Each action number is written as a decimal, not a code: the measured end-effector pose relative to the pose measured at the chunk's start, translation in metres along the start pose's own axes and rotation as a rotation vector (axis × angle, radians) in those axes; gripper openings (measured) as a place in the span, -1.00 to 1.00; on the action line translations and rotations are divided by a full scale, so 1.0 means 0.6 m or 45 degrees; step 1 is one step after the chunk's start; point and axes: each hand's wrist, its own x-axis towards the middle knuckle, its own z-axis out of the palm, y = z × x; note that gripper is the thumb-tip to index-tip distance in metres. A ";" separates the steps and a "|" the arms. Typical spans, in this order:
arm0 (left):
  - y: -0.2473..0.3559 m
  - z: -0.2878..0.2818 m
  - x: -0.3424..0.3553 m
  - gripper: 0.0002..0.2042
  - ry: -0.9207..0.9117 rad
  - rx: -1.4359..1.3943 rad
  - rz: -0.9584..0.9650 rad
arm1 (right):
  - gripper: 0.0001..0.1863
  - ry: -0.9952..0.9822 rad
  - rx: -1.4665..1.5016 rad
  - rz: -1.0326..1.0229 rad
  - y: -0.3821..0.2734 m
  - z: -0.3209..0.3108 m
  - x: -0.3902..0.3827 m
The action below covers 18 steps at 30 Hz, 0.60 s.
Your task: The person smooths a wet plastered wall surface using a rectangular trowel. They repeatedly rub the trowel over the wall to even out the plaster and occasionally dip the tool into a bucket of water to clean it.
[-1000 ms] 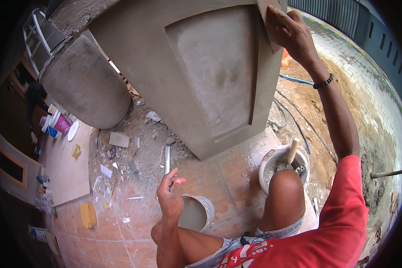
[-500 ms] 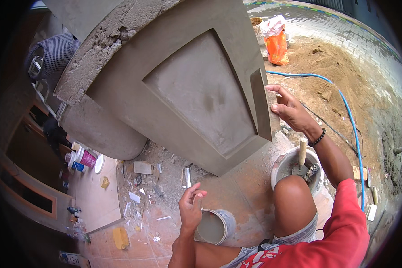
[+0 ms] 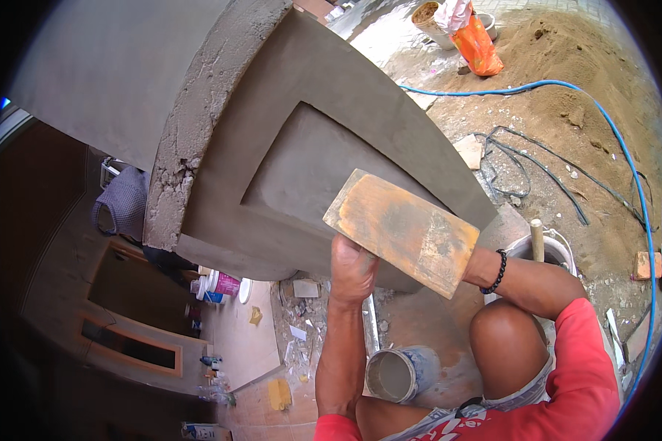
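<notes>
A rectangular wooden plastering float (image 3: 408,231), its worn flat face stained with cement, is raised in front of the grey plastered wall. My right hand is mostly hidden behind the float; its wrist (image 3: 485,268) with a dark beaded bracelet shows at the lower right end, and the hand grips the float from behind. My left hand (image 3: 353,270) is closed at the float's lower left edge, some fingers out of sight behind it. The wall (image 3: 309,66) has smooth wet-looking render and a recessed panel (image 3: 301,165), which the float partly covers.
Close to my legs stand a bucket (image 3: 391,375) of grey liquid and another bucket (image 3: 563,250) with a wooden-handled tool. Rubble (image 3: 305,289) litters the floor. To the right are a blue hose (image 3: 616,126), black cable (image 3: 544,173), a sand heap (image 3: 566,66) and an orange bag (image 3: 478,50).
My right hand has brought the float away from the wall's right edge, turning its face toward me. My left hand has risen from above the bucket and closed at the float's edge. The view has shifted.
</notes>
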 end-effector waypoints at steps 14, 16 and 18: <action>0.058 0.013 0.176 -0.41 0.390 0.723 0.341 | -0.71 0.587 -0.504 0.358 -0.054 -0.002 -0.077; 0.061 0.025 0.190 -0.41 0.392 0.781 0.362 | -0.72 0.615 -0.509 0.360 -0.056 -0.010 -0.083; 0.067 0.032 0.198 -0.41 0.401 0.830 0.370 | -0.72 0.632 -0.509 0.382 -0.054 -0.018 -0.086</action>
